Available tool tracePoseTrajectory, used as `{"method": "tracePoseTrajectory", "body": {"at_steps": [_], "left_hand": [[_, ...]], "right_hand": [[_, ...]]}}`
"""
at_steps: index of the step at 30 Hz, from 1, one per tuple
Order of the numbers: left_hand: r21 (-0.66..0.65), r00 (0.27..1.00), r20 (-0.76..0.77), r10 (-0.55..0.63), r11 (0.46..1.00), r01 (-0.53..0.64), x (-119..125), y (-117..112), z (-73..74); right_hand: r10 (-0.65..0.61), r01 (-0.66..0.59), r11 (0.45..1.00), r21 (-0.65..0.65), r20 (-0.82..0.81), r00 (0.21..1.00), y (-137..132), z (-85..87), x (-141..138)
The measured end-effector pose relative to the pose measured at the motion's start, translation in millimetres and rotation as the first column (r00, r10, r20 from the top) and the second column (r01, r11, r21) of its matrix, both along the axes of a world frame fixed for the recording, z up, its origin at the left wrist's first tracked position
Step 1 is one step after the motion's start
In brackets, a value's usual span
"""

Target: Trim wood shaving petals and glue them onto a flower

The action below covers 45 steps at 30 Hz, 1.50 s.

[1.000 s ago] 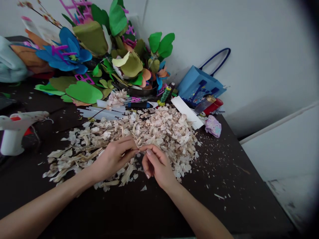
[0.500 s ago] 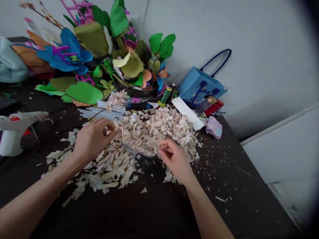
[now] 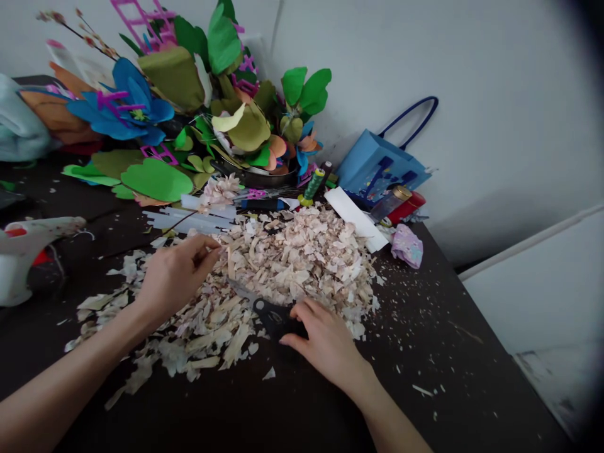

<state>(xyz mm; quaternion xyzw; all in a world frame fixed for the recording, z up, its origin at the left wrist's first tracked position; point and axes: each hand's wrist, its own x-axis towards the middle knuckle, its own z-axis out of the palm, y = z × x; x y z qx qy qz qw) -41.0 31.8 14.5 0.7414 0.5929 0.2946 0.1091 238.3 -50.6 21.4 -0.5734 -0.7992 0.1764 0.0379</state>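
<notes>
A wide heap of pale dried husk pieces (image 3: 292, 258) covers the middle of the dark table (image 3: 425, 377). My left hand (image 3: 177, 274) rests on the heap's left part, fingers pinched together on a thin husk piece. My right hand (image 3: 325, 343) lies at the heap's near edge with its fingers closing on the black handles of a pair of scissors (image 3: 271, 314), whose blade points up-left into the husks.
Paper flowers and green leaves (image 3: 189, 113) fill the back left. A white glue gun (image 3: 28, 245) stands at the left edge. Clear glue sticks (image 3: 193, 217), a thread spool (image 3: 312, 184), a blue bag (image 3: 377, 163) and a lighter (image 3: 401, 204) lie behind the heap by the wall.
My hands parted from the middle of the heap. The left went up-left with a pinched piece; the right swung right, then came down onto the scissors' handles.
</notes>
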Motion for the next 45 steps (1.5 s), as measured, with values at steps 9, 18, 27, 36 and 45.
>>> {"method": "tracePoseTrajectory", "body": {"at_steps": [9, 18, 27, 36, 45], "left_hand": [[0.028, 0.998, 0.065, 0.005, 1.000, -0.007, -1, 3, -4.3], [0.088, 0.987, 0.144, 0.066, 0.993, -0.079, -8, 9, -2.3], [-0.017, 0.999, 0.026, 0.019, 1.000, -0.019, -2, 2, 2.8], [-0.075, 0.985, 0.088, -0.148, 0.985, 0.155, 15, 0, -3.7], [-0.222, 0.923, -0.047, -0.381, 0.905, 0.362, 82, 9, 6.9]], "right_hand": [[-0.013, -0.003, 0.990, 0.140, 0.117, 0.993, -8, -16.0, -12], [-0.066, 0.074, 0.964, 0.255, -0.039, 0.997, -6, 8.8, 11], [-0.384, 0.052, 0.910, -0.412, -0.786, 0.484, 12, 14.0, 32], [-0.370, 0.108, 0.928, -0.356, -0.915, 0.161, 18, -0.1, 30], [-0.348, 0.123, 0.934, -0.335, -0.932, 0.104, 16, 1.4, 27]]}}
